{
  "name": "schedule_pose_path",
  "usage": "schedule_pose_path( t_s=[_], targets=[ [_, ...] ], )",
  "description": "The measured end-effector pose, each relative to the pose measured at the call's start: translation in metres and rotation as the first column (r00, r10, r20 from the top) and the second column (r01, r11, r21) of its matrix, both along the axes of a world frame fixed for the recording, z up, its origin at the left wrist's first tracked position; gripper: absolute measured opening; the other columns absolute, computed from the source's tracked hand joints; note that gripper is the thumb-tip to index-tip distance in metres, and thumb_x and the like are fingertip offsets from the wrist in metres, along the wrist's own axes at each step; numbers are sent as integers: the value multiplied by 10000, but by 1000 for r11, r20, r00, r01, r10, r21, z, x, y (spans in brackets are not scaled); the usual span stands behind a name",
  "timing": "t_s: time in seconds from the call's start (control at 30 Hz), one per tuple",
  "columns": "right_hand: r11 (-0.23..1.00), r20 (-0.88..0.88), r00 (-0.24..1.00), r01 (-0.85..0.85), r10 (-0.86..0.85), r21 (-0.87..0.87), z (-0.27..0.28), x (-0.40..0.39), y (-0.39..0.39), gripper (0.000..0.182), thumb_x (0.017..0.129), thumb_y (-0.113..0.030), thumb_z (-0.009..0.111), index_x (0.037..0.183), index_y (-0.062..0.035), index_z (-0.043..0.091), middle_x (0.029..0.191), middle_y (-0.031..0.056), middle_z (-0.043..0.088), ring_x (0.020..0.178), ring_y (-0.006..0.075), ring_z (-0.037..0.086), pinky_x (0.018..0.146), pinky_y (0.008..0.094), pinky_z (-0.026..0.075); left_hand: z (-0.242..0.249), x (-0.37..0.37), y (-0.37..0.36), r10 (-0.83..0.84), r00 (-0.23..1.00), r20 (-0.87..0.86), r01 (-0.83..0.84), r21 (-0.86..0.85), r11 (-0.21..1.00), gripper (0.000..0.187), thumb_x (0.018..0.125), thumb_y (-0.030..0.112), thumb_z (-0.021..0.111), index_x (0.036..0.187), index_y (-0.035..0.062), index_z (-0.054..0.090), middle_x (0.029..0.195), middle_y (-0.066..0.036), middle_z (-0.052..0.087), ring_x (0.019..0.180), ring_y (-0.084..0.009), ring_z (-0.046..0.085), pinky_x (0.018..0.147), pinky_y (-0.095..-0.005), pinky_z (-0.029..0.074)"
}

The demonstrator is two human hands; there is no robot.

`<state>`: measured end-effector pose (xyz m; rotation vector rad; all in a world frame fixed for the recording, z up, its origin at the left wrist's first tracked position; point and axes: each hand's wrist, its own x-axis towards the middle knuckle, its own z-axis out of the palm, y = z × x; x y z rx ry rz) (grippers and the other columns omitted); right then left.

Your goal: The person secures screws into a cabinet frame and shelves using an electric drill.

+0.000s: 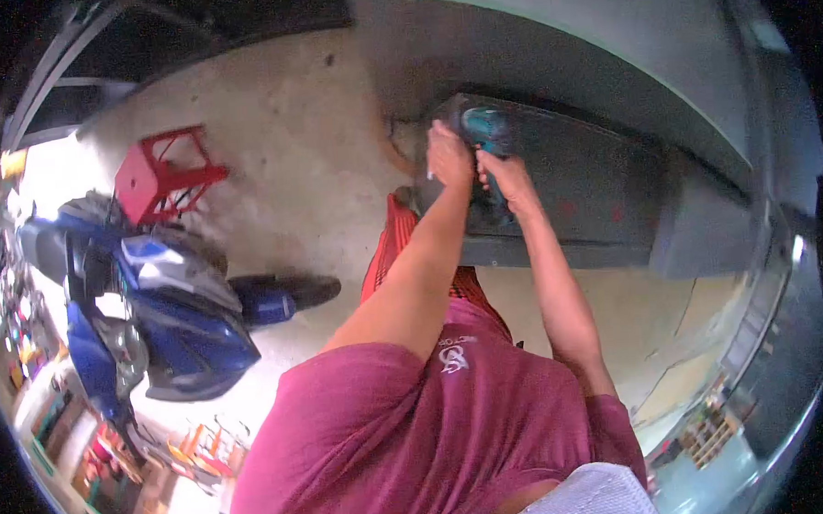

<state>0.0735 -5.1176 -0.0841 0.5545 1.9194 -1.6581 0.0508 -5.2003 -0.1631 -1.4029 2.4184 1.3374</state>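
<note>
My right hand is wrapped round the grip of a teal and black cordless drill, above the end of a dark grey box-like bench. Just left of the drill is my left hand, its fingers stretched out near the bench's left edge. Blur hides whether that hand touches the drill or the bench. The drill's tip cannot be made out. Two small reddish spots mark the bench's face.
A red plastic stool lies tipped on the concrete floor to the left. Below it stands a blue motorbike. At the lower right, a crate-like rack sits by a pale bluish surface. A grey wall rises behind the bench.
</note>
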Motion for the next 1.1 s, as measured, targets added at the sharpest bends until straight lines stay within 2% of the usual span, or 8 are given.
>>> schedule_pose_path(
  t_s=[0.07, 0.1, 0.2, 0.3, 0.47, 0.5, 0.7, 1.1],
  targets=[
    [999, 2, 999, 34, -34, -20, 6, 8, 11, 265, 807, -286, 596, 670, -61, 567, 604, -4, 535, 537, 87, 496, 490, 247, 396, -8, 0, 1, -43, 999, 2, 43, -15, 999, 465, 933, 400, 277, 929, 30, 558, 847, -240, 609, 787, -423, 579, 699, -508, 437],
    [998, -33, 998, 49, -51, -40, 21, 11, 14, 270, 805, -284, 593, 651, -67, 556, 588, 0, 527, 539, 91, 497, 492, 250, 396, -11, -1, 0, -84, 993, 84, 86, -19, 996, 475, 934, 404, 270, 926, 28, 559, 850, -237, 611, 787, -424, 579, 704, -510, 438],
    [988, -45, 989, 141, -144, -58, 30, 28, 51, 214, 806, -265, 594, 744, -61, 580, 609, 1, 529, 536, 92, 496, 496, 242, 398, -7, 1, 4, -70, 998, 3, 70, -69, 995, 490, 935, 408, 261, 941, 20, 559, 877, -232, 611, 807, -422, 576, 723, -522, 431],
    [906, -48, 910, 405, -413, -121, 38, 45, 104, 256, 812, -245, 601, 972, -47, 569, 655, 8, 542, 536, 100, 499, 484, 253, 407, -1, -2, 5, -57, 998, -8, 56, -56, 997, 493, 934, 406, 263, 972, 17, 563, 906, -235, 606, 831, -421, 570, 739, -516, 428],
    [811, -76, 809, 572, -582, -120, 35, 54, 203, 282, 815, -279, 603, 979, -52, 573, 674, 34, 567, 555, 119, 536, 493, 259, 429, 1, -2, 7, -20, 999, 25, 22, -74, 997, 494, 931, 401, 271, 1009, 20, 576, 958, -226, 600, 875, -418, 559, 770, -498, 424],
    [798, -57, 804, 575, -592, -181, 31, 51, 219, 297, 812, -286, 604, 988, -50, 563, 656, 32, 559, 550, 126, 538, 492, 261, 430, 2, -3, 7, -24, 999, 44, 28, -93, 995, 493, 930, 401, 274, 1006, 23, 581, 966, -221, 600, 882, -417, 558, 774, -494, 424],
    [788, -43, 799, 581, -600, -202, 15, 40, 269, 274, 813, -255, 605, 983, -48, 551, 638, 41, 547, 523, 132, 527, 476, 272, 426, -4, -1, 16, -14, 998, 54, 25, -218, 976, 484, 926, 402, 280, 1010, 37, 587, 955, -205, 610, 882, -409, 563, 773, -489, 431],
    [857, -30, 879, 455, -476, -243, -1, 26, 293, 283, 822, -260, 599, 994, -39, 559, 657, 36, 551, 536, 129, 527, 480, 265, 417, -5, 4, 20, -17, 1000, 13, 20, -345, 938, 490, 925, 391, 277, 978, 18, 591, 929, -208, 615, 861, -406, 572, 763, -496, 437]
  ],
)
